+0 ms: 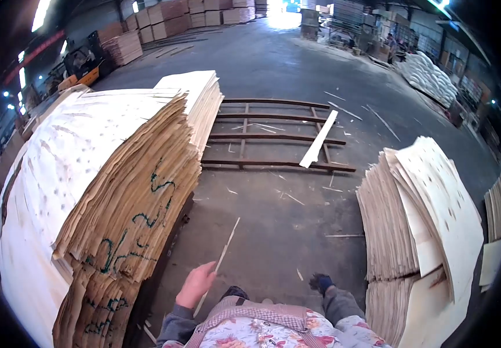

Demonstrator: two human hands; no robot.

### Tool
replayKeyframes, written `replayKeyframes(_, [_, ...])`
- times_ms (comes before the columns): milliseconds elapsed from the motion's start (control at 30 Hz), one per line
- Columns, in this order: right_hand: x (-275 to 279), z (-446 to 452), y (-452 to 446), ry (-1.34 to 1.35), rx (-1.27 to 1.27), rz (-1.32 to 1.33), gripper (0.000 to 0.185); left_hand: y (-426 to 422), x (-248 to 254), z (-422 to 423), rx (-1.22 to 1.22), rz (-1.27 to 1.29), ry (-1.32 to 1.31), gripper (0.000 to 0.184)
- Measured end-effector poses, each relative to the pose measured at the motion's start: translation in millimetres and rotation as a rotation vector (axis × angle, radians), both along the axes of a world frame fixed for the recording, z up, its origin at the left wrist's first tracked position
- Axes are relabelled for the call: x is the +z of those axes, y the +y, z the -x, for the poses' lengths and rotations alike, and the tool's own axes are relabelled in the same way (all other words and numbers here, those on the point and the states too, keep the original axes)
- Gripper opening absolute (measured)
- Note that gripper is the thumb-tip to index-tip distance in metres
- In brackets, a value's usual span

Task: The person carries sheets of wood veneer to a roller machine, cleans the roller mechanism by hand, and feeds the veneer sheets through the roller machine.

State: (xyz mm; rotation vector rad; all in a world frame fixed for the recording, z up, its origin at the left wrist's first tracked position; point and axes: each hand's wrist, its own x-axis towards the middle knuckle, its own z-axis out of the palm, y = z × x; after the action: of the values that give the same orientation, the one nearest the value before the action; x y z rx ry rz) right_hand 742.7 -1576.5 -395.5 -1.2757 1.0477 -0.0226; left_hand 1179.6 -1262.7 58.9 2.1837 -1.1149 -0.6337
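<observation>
Left hand and right hand show low in the head view, at 7 and 5 o'clock, well apart. The left is bare, palm side hidden, its fingers close together beside a thin wood strip; whether it pinches the strip cannot be told. The right looks dark, as if gloved, at the end of a grey sleeve; its grip is too unclear to tell. The strip slants from between 6 and 7 o'clock down past the left fingertips.

At 9 o'clock rises a tall stack of thin wood sheets, pale on top, with ragged brown edges and dark green handwriting. A smaller pale stack adjoins it at 11 o'clock. Between 3 and 4 o'clock stands another stack, some of its sheets tilting down over its side.

Toward 1 o'clock, a brown slatted frame lies flat on the grey floor. A long pale piece rests across its right end, at 2 o'clock. Splinters are scattered around.

Farther off are an orange and black forklift at 10 o'clock, bundled boards at 11, and piled white sacks at 2. A floral garment fills the bottom edge at 6 o'clock.
</observation>
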Motion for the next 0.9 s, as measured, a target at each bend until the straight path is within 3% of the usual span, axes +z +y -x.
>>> replayKeyframes(67, [23,-99,-60,-0.383,0.227,0.385,0.027,-16,-12,-31,0.055,-0.010,0.018,0.039])
replayKeyframes(133, [118,-204,-79,-0.389,-0.286,-0.393,0.029,-33,-23,-67,0.127,-0.029,-0.007,0.038])
replayKeyframes(167, [121,-239,-92,-0.380,-0.280,-0.397,0.029,-41,-26,-85,0.134,-0.033,-0.001,0.038])
replayKeyframes(233, [116,-311,-133,0.113,0.804,0.708,0.035,-69,-25,-134,0.183,0.043,-0.105,0.036])
replayKeyframes(267, [81,-334,-152,0.109,0.927,0.892,0.033,-92,-17,-167,0.188,0.070,-0.111,0.036])
replayKeyframes(333, [42,-334,-166,-0.388,0.811,1.407,0.028,-119,5,-205,0.283,0.170,-0.212,0.034])
replayKeyframes(400, [27,-338,-186,-0.240,0.297,-0.019,0.032,-157,48,-244,0.349,0.261,-0.275,0.033])
replayKeyframes(500, [26,-320,-231,-0.195,0.301,0.019,0.035,-204,88,-305,0.376,0.437,-0.480,0.034])
replayKeyframes(633, [49,-303,-265,-0.185,0.450,0.210,0.035,-258,130,-373,0.430,0.443,-0.699,0.035])
replayKeyframes(700, [65,-301,-276,-0.179,0.165,0.031,0.034,-284,142,-399,0.495,0.433,-0.794,0.036])
replayKeyframes(733, [69,-304,-289,-0.115,0.161,0.028,0.034,-294,142,-411,0.508,0.422,-0.794,0.036])
replayKeyframes(900, [77,-371,-382,0.130,0.484,0.337,0.033,-360,151,-471,0.644,0.336,-0.846,0.034])
